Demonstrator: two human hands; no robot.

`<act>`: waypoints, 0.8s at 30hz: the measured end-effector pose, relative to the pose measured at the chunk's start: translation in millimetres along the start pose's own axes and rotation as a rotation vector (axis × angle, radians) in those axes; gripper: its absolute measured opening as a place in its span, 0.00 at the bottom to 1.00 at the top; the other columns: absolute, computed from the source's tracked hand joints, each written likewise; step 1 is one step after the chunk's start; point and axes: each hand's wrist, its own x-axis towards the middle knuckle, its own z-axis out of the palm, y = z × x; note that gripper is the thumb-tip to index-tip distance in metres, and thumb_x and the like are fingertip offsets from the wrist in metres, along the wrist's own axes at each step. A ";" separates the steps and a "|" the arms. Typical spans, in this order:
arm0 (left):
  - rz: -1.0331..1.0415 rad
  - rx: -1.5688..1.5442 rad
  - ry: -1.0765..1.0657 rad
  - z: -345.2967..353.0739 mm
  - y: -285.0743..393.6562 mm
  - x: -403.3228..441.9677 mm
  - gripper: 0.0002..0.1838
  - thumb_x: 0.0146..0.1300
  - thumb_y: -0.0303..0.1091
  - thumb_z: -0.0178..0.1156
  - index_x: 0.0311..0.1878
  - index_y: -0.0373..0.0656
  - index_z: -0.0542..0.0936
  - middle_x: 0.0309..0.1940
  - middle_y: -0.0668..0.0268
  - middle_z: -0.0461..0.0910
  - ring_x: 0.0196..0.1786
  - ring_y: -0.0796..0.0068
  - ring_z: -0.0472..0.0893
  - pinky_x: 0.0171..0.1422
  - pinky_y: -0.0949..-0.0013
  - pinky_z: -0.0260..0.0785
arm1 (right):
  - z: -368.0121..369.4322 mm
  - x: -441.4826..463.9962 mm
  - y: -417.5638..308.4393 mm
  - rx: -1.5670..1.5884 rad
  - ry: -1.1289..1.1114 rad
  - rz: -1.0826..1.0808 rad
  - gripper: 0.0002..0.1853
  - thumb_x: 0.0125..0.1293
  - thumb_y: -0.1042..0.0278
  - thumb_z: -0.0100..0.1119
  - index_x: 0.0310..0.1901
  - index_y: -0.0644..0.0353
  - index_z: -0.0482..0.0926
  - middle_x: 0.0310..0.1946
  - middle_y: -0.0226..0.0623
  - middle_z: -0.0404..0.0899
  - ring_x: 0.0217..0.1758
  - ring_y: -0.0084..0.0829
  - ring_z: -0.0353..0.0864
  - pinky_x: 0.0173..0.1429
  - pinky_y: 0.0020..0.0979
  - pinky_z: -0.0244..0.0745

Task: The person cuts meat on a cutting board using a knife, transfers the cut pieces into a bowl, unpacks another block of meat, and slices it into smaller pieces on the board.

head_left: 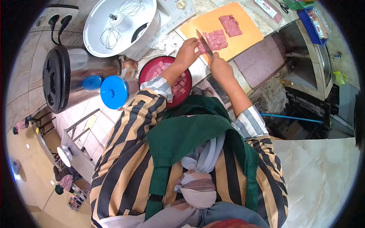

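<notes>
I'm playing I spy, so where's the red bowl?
In the head view, the red bowl sits on the person's left, between the blue-lidded jug and the orange cutting board, partly covered by the left forearm.

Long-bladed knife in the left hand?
No, the right hand holds the long-bladed knife; the left hand is at the pink meat on the orange cutting board.

No words or numbers can be read: the lettering (166, 29) along the far white mixer (182, 14), the label (266, 7) on the clear packet (276, 17) and that on the far-right plastic box (318, 21) are too small.
</notes>
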 end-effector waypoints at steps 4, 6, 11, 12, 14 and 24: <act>0.016 0.027 -0.009 4.6 -4.6 1.0 0.19 0.57 0.34 0.64 0.49 0.33 0.81 0.53 0.51 0.78 0.57 0.51 0.77 0.62 0.58 0.70 | 10.1 0.8 -4.5 -0.017 -0.014 -0.011 0.13 0.68 0.71 0.41 0.49 0.68 0.69 0.38 0.62 0.83 0.43 0.56 0.85 0.48 0.51 0.78; 0.023 0.031 0.003 5.4 -5.3 1.7 0.18 0.57 0.34 0.64 0.48 0.33 0.81 0.52 0.51 0.78 0.56 0.51 0.77 0.61 0.58 0.70 | 14.3 2.7 -5.4 0.036 0.044 -0.008 0.09 0.67 0.72 0.42 0.45 0.67 0.68 0.36 0.65 0.81 0.42 0.61 0.83 0.47 0.55 0.76; 0.019 0.003 -0.001 4.8 -5.2 2.1 0.17 0.56 0.33 0.64 0.47 0.33 0.81 0.51 0.51 0.78 0.54 0.51 0.78 0.60 0.59 0.71 | 14.5 6.2 -6.0 0.033 0.021 0.001 0.11 0.67 0.72 0.42 0.46 0.68 0.68 0.37 0.65 0.81 0.43 0.60 0.83 0.48 0.54 0.76; 0.049 0.016 0.012 6.0 -6.3 2.2 0.17 0.56 0.33 0.64 0.46 0.33 0.81 0.51 0.51 0.79 0.54 0.51 0.78 0.60 0.59 0.71 | 12.5 5.9 -8.1 0.033 0.012 0.009 0.11 0.67 0.71 0.42 0.47 0.68 0.68 0.38 0.65 0.81 0.44 0.60 0.83 0.49 0.54 0.76; 0.076 0.028 0.023 7.8 -9.3 2.6 0.16 0.56 0.33 0.64 0.45 0.33 0.81 0.50 0.51 0.79 0.54 0.52 0.78 0.59 0.59 0.71 | 7.0 8.7 -11.9 0.016 -0.028 0.033 0.13 0.68 0.70 0.42 0.50 0.68 0.69 0.41 0.63 0.82 0.47 0.57 0.83 0.52 0.51 0.76; 0.120 0.043 -0.033 1.6 -3.1 4.8 0.14 0.54 0.30 0.63 0.44 0.34 0.80 0.48 0.52 0.78 0.54 0.51 0.77 0.60 0.59 0.70 | 19.1 23.6 -17.3 0.043 -0.028 0.058 0.15 0.70 0.66 0.41 0.50 0.68 0.69 0.43 0.62 0.82 0.49 0.56 0.83 0.54 0.50 0.76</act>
